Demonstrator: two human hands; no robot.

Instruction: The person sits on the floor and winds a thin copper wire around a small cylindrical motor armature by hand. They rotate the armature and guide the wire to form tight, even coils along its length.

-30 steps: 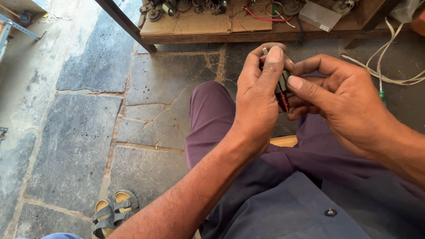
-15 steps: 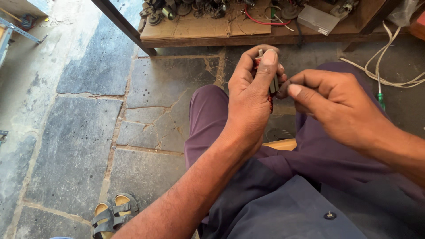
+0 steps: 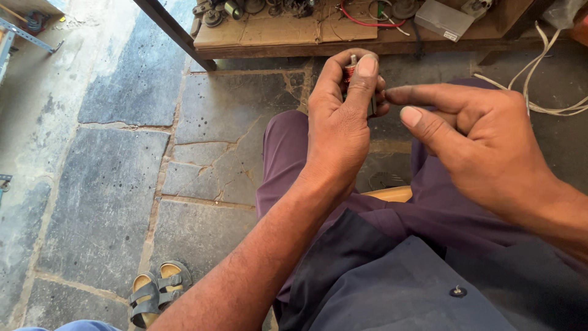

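The left hand [image 3: 340, 122] is raised above the purple-trousered knee [image 3: 288, 159] and is closed around a small part [image 3: 350, 72], of which only a bit of red winding and a metal tip peep out between thumb and fingers. What the part is exactly cannot be told, since the hand hides most of it. The thumb lies over the top of the part, pressing it against the curled fingers.

The right hand [image 3: 484, 147] is just to the right of the left hand, holding nothing. Its fingers are loosely stretched out and its forefinger points toward the part, with the tip close to the left hand's fingers; whether it touches them cannot be made out.

Beyond the left hand, at the top of the view, stands a low wooden table [image 3: 282, 38] carrying metal bits, a red wire [image 3: 367, 23] and a small grey box [image 3: 442, 19]. White cable [image 3: 542, 92] trails over the floor to the right of the right hand. Below the left hand, the person's lap shows a dark blue shirt [image 3: 392, 288] over the trousers. Well to the left of the knee is the stone floor [image 3: 104, 202], and on it, near the bottom edge, lies a pair of sandals [image 3: 156, 291].
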